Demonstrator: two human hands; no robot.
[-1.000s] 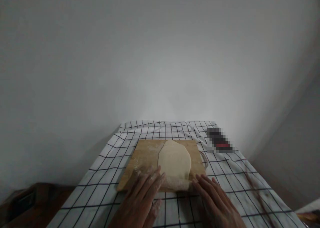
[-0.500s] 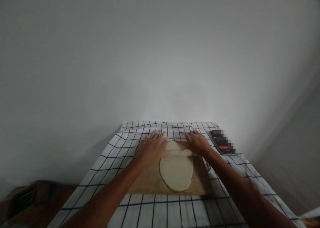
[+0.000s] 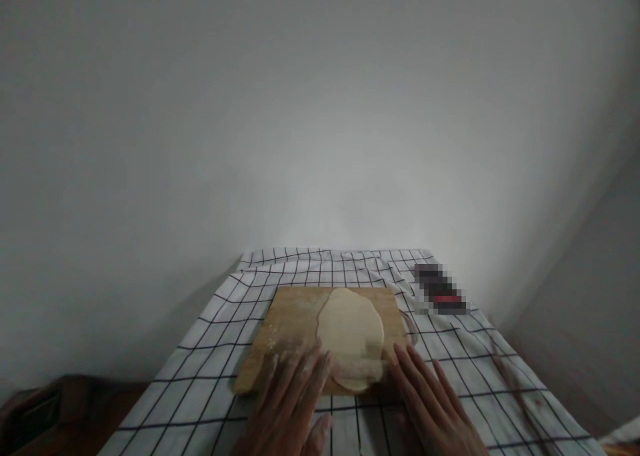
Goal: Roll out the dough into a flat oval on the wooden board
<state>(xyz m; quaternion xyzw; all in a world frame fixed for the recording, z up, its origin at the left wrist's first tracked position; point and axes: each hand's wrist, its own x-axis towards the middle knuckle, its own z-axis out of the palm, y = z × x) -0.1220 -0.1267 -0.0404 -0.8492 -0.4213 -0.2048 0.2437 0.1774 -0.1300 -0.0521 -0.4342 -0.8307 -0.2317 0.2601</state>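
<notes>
Fingers, head view: left hand point(image 3: 286, 406) and right hand point(image 3: 436, 406), outstretched, unclenched, laid at either end of one rolling pin point(image 3: 357, 368). Between and beyond the fingertips I log one flattened dough sheet point(image 3: 350, 324), on a wooden cutting board point(image 3: 291, 306).

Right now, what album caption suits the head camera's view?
Left hand and right hand at either end of a rolling pin across flattened dough on a wooden board over a checked cloth.

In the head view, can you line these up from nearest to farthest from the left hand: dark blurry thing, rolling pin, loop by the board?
1. Rolling pin, right at the left hand.
2. Loop, by the board's right edge.
3. Dark blurry thing, back right.
</notes>
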